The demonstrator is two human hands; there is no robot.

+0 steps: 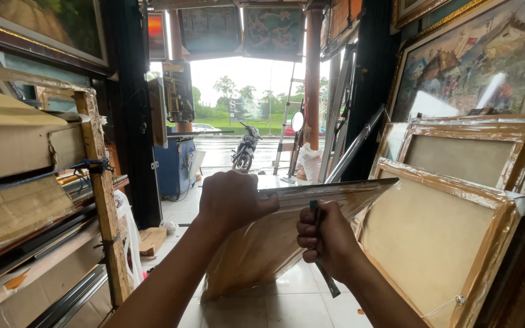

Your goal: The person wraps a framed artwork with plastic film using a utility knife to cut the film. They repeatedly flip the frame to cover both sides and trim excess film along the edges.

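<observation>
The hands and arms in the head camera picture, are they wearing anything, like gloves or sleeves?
No gloves and no sleeves show. The left hand and right hand are bare, and both forearms are bare as far as the picture's bottom edge. I see no watch, ring or bracelet on them.

I count two hands: my left hand [233, 200] near the centre and my right hand [326, 238] at about five o'clock of it. There is one plastic-wrapped panel [274, 240] and one thin dark tool [323, 267]. At three o'clock I count two wrapped frames shown from the back, the nearer frame [439, 243] and the farther frame [469, 155]. One large framed painting [475, 67] sits at two o'clock. At twelve o'clock there is one motorcycle [244, 149] and one ladder [287, 130]. At nine o'clock there is one wooden rack [101, 194].
</observation>
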